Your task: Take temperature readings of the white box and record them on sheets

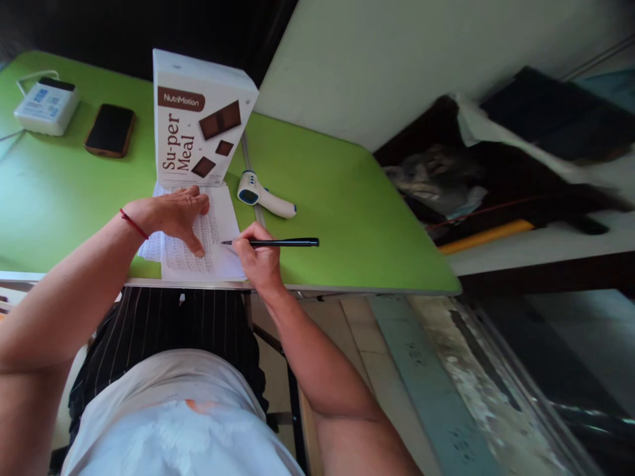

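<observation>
My right hand (258, 256) grips a black pen (292, 242), its tip at the right part of a paper sheet (225, 254) covered in lines of small writing. Spread flat across the upper left of that sheet is my left hand (179, 215), fingers apart, a red string around its wrist. More paper (151, 248) pokes out on the left beneath it. Just behind the paper stands an upright white box (198, 125) labelled "NutriMotion Su-per Meal". A white and blue infrared thermometer (265, 196) lies to the right of the paper, above my right hand.
The green table (337, 198) ends at its front edge just below the paper. A smartphone (110, 130) and a white device with a cable (48, 106) lie at the far left. Shelves with plastic bags (441, 175) stand at the right, beyond the table.
</observation>
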Tool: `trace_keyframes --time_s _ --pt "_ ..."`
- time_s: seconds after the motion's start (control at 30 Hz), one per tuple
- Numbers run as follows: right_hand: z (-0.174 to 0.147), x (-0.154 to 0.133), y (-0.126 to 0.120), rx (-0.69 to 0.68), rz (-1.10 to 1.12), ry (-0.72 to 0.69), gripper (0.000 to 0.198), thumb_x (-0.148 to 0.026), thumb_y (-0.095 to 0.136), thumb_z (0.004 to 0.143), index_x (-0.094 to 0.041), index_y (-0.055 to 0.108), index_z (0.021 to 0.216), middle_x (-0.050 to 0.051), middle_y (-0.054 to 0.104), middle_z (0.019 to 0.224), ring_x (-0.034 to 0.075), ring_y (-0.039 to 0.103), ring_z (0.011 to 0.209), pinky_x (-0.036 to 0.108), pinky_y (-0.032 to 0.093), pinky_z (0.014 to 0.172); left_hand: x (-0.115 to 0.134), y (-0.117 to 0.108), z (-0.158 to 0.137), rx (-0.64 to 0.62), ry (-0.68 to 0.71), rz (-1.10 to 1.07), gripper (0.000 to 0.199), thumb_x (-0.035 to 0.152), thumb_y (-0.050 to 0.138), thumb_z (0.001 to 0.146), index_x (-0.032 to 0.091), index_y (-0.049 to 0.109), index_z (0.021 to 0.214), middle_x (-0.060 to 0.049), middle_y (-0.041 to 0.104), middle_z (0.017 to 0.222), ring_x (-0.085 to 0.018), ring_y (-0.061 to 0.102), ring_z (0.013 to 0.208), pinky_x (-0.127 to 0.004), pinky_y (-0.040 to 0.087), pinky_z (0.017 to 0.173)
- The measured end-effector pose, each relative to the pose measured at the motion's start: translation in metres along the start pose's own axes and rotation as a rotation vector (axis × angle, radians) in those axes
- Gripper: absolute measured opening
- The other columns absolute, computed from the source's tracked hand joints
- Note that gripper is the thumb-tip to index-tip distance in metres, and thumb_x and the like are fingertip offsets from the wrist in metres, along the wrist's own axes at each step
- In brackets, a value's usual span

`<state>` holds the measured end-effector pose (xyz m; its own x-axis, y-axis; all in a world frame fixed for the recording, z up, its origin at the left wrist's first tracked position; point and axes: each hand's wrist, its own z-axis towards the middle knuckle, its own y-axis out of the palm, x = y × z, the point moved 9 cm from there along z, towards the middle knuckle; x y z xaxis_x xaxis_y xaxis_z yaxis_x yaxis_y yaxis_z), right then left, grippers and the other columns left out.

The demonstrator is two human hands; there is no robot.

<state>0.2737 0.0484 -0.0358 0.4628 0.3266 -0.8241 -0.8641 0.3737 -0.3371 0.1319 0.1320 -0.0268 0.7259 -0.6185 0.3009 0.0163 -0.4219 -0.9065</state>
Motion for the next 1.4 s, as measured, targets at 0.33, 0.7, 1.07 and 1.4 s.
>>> trace_keyframes --time_s 0.33,0.7,1.07,1.4 --pt "0.0 0.001 0.004 -0.052 -0.022 0.017 0.017 -0.03 0.055 0.078 -0.026 0.048 0.063 -0.005 0.049 0.057 0.013 0.045 0.058 0.027 0.042 0.057 0.002 -0.002 -0.001 0.019 0.008 0.006 0.099 0.063 0.085 0.05 0.021 0.057 0.136 -0.015 0.054 0.141 -0.041 0.058 0.123 -0.047 0.047 0.106" --pt "0.001 -0.001 0.005 -0.053 -0.015 -0.002 0.016 -0.029 0.055 0.078 -0.026 0.048 0.063 -0.006 0.05 0.055 0.013 0.045 0.056 0.027 0.042 0.056 0.003 -0.001 -0.002 0.011 0.005 -0.009 0.097 0.063 0.08 0.054 0.021 0.056 0.138 -0.015 0.052 0.143 -0.043 0.056 0.127 -0.047 0.046 0.107" --pt "0.024 -0.02 -0.018 0.027 -0.179 -0.088 0.007 -0.028 0.059 0.081 -0.026 0.056 0.075 -0.003 0.058 0.066 0.015 0.05 0.063 0.031 0.046 0.063 0.002 0.0 0.0 0.013 0.015 0.019 0.1 0.063 0.082 0.052 0.019 0.057 0.138 -0.017 0.053 0.141 -0.04 0.059 0.122 -0.045 0.047 0.105" --pt "0.075 0.01 0.02 -0.219 -0.648 -0.093 0.016 -0.007 0.066 0.079 -0.021 0.069 0.072 0.008 0.067 0.082 0.028 0.063 0.092 0.047 0.047 0.089 -0.048 -0.026 -0.013 0.047 -0.226 0.019 0.072 0.058 0.083 0.054 0.021 0.07 0.114 -0.011 0.07 0.108 -0.042 0.065 0.109 -0.048 0.05 0.094"
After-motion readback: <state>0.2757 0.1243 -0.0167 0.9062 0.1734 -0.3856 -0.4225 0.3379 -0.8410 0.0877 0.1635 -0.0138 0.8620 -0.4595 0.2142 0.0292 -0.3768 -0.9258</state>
